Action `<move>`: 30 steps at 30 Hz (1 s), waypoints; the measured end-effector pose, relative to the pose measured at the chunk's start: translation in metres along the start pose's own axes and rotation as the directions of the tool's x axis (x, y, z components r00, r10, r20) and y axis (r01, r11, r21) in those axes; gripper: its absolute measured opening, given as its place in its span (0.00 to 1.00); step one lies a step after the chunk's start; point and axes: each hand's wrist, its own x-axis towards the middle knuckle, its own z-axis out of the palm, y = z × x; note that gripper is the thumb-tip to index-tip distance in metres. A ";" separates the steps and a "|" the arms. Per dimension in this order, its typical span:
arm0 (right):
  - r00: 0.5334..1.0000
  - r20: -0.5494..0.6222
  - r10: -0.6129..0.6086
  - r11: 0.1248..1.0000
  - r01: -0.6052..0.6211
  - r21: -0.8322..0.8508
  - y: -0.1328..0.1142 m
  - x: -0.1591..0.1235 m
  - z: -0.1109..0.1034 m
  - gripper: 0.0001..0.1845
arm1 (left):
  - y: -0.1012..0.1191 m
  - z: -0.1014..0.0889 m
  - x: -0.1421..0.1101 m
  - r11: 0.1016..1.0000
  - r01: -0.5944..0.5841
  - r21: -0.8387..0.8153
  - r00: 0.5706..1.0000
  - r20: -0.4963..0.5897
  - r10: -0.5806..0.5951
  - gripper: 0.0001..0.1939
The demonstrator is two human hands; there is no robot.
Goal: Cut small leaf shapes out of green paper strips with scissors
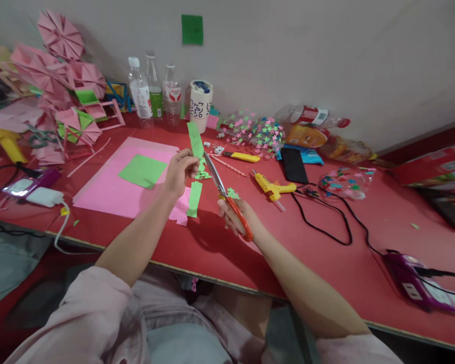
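Note:
My left hand (181, 171) pinches a narrow strip of green paper (195, 138) that stands upright from its fingertips. In my right hand (238, 215) is a pair of scissors (227, 195) with orange handles, its blades pointing up toward the strip. Whether the blades touch the paper I cannot tell. Beneath my hands lie small green paper cuttings (202, 172), another green strip (194, 199) and a pink paper scrap (181, 206). A green square sheet (142, 171) rests on large pink paper (109, 187) to the left.
A yellow glue gun (273, 188), a black phone (294, 165) and a yellow utility knife (242, 157) lie to the right. Plastic bottles (140, 93) and a cup (200, 106) stand by the wall. Pink paper crafts (60, 76) fill the left. Cables (326, 237) cross the red table (326, 283).

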 end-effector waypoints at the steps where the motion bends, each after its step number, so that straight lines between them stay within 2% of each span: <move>1: 1.000 0.003 -0.002 1.000 0.002 0.000 0.000 0.000 0.000 0.22 | 0.000 0.000 0.000 1.000 -0.008 -0.008 1.000 -0.019 0.008 0.07; 4: 1.000 0.007 -0.018 1.000 0.018 0.013 0.001 0.000 0.002 0.22 | -0.002 0.000 0.001 1.000 -0.016 0.001 0.998 -0.054 0.016 0.07; 9: 1.000 -0.021 0.004 0.999 -0.003 0.050 0.002 0.001 0.003 0.22 | -0.005 0.003 0.000 0.999 0.045 0.021 0.997 0.060 -0.046 0.07; 11: 1.000 -0.023 0.009 0.999 -0.008 0.047 0.002 0.001 0.003 0.22 | -0.006 0.004 0.000 0.999 0.036 0.014 0.997 0.069 -0.037 0.06; 18: 1.000 0.000 -0.023 0.999 0.023 0.042 0.007 0.004 0.001 0.23 | -0.004 0.002 0.002 1.000 -0.005 -0.015 0.998 -0.057 0.004 0.06; 26: 0.997 0.039 -0.059 0.998 0.059 -0.005 0.003 0.003 -0.005 0.23 | -0.001 0.000 0.002 0.986 -0.069 0.153 0.998 0.024 0.066 0.05; 30: 0.997 0.052 -0.063 0.998 0.064 -0.025 0.002 0.003 -0.006 0.23 | -0.002 -0.002 0.003 0.984 -0.067 0.162 0.996 0.065 0.057 0.05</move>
